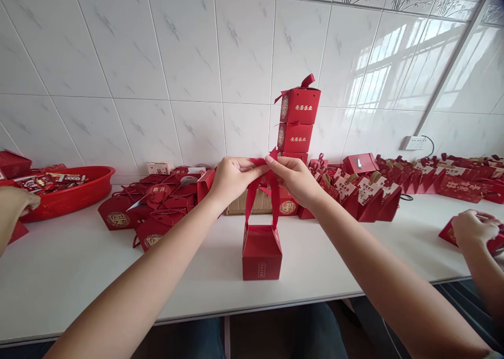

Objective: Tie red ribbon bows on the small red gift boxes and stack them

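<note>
A small red gift box [261, 259] stands upright on the white table near its front edge. From its top two strands of red ribbon [249, 207] rise to my hands. My left hand [236, 178] pinches the ribbon between thumb and fingers. Close beside it, my right hand [293, 178] pinches the ribbon too, with its thumb meeting the left fingers and a ribbon end sticking up. Whether the strands are knotted there is hidden by the fingers. Behind my hands is a brown cardboard box [254, 202], partly covered.
A stack of red boxes [298, 120] rises by the tiled wall. Piled red boxes [157, 207] lie left; peaked boxes [368, 196] stand right. A red basin [79, 200] holds wrapped sweets. Co-workers' hands show at left [18, 204] and right [474, 228], the latter at a red box.
</note>
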`<state>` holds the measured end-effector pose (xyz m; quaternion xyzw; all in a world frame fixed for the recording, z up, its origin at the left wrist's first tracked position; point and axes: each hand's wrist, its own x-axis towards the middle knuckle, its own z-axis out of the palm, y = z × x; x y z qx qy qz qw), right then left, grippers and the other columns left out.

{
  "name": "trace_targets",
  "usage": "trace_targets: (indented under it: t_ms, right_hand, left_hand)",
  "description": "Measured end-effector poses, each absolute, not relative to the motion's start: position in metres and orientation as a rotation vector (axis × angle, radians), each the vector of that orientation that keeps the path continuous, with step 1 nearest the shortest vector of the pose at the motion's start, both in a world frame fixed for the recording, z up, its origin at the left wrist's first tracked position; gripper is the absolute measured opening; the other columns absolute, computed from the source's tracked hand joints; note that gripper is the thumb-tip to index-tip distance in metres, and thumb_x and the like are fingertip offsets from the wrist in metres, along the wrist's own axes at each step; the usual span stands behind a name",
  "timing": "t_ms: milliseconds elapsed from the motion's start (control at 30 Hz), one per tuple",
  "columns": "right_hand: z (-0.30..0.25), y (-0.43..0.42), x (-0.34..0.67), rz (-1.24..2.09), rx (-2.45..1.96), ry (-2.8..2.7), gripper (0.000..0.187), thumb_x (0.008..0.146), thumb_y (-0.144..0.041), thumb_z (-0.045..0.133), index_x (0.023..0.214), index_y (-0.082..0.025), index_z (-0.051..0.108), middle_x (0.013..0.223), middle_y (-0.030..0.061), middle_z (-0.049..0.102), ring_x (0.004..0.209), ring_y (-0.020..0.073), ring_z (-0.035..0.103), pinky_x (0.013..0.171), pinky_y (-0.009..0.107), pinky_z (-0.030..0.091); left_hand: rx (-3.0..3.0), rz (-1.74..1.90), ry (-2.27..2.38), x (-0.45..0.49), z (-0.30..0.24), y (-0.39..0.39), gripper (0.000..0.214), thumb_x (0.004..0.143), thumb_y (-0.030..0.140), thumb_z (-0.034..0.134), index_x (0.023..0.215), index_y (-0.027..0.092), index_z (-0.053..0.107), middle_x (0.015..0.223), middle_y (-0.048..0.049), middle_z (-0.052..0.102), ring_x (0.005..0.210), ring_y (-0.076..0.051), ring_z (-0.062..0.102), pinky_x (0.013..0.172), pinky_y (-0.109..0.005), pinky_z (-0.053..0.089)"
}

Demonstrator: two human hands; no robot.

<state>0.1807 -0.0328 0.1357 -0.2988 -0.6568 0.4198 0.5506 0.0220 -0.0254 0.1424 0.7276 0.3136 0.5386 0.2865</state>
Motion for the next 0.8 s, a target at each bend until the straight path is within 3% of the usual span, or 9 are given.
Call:
trace_targets:
  t_ms: [167, 267, 400, 467, 567, 700, 800]
  right_hand:
    - [0.132, -0.032, 0.175, 1.169, -0.657, -1.417, 0.039, 0.066, -0.054, 0.073, 0.064, -0.017, 0.059, 0.061, -0.0012, 0.053, 0.060, 0.0105, 0.051, 0.058, 0.024, 0.046]
    - [0.128, -0.026, 0.177, 1.119, -0.659, -1.425, 0.041, 0.068, -0.053, 0.072, 0.060, -0.017, 0.055, 0.056, -0.0033, 0.048, 0.053, 0.0078, 0.044, 0.052, 0.022, 0.040]
    - [0.122, -0.018, 0.184, 0.937, -0.664, -1.521, 0.043, 0.074, -0.054, 0.066, 0.059, -0.017, 0.051, 0.054, -0.0041, 0.045, 0.050, 0.0075, 0.039, 0.048, 0.023, 0.034]
    - [0.121, -0.018, 0.189, 0.781, -0.686, -1.617, 0.042, 0.079, -0.053, 0.061, 0.058, -0.018, 0.051, 0.053, -0.0042, 0.043, 0.049, 0.0078, 0.037, 0.047, 0.023, 0.032]
    - [0.120, -0.022, 0.198, 0.380, -0.677, -1.842, 0.034, 0.086, -0.044, 0.056, 0.064, -0.018, 0.058, 0.058, -0.0014, 0.048, 0.054, 0.0105, 0.044, 0.051, 0.025, 0.037]
    - [0.113, -0.026, 0.208, -0.211, -0.511, -2.187, 0.023, 0.093, -0.028, 0.048, 0.090, -0.018, 0.069, 0.086, 0.0085, 0.063, 0.081, 0.0184, 0.059, 0.073, 0.032, 0.050]
    - [0.108, -0.025, 0.212, -0.565, -0.494, -2.287, 0.030, 0.095, -0.021, 0.040, 0.097, -0.014, 0.069, 0.086, 0.0122, 0.065, 0.081, 0.0209, 0.060, 0.074, 0.037, 0.052]
  left_hand:
    - [2.012, 1.596, 0.956, 0.024, 0.138, -0.025, 0.026, 0.063, 0.046, 0.077, 0.064, 0.020, 0.075, 0.089, -0.0038, 0.076, 0.092, -0.030, 0.066, 0.078, -0.035, 0.052]
    - [1.975, 1.544, 0.876, 0.021, 0.136, -0.025, 0.028, 0.066, 0.045, 0.075, 0.078, 0.019, 0.075, 0.090, -0.0047, 0.076, 0.091, -0.026, 0.067, 0.081, -0.034, 0.052]
    - [1.963, 1.175, 0.786, 0.012, 0.132, -0.024, 0.042, 0.070, 0.041, 0.073, 0.107, 0.023, 0.064, 0.089, -0.0036, 0.074, 0.088, -0.022, 0.068, 0.083, -0.035, 0.051]
    - [1.973, 1.020, 0.788, 0.007, 0.130, -0.023, 0.038, 0.073, 0.038, 0.070, 0.107, 0.023, 0.063, 0.088, -0.0036, 0.073, 0.089, -0.022, 0.068, 0.086, -0.037, 0.048]
    - [1.939, 0.939, 0.814, 0.002, 0.127, -0.018, 0.018, 0.080, 0.035, 0.057, 0.081, 0.021, 0.068, 0.073, -0.0026, 0.071, 0.083, -0.022, 0.066, 0.088, -0.037, 0.045]
    - [1.794, 0.951, 0.785, 0.000, 0.125, -0.012, 0.023, 0.078, 0.025, 0.049, 0.063, 0.020, 0.066, 0.068, -0.0020, 0.069, 0.074, -0.020, 0.064, 0.082, -0.034, 0.046]
    - [1.702, 0.973, 0.758, -0.001, 0.122, -0.010, 0.025, 0.077, 0.026, 0.049, 0.065, 0.020, 0.069, 0.074, -0.0023, 0.071, 0.075, -0.019, 0.064, 0.082, -0.032, 0.046]
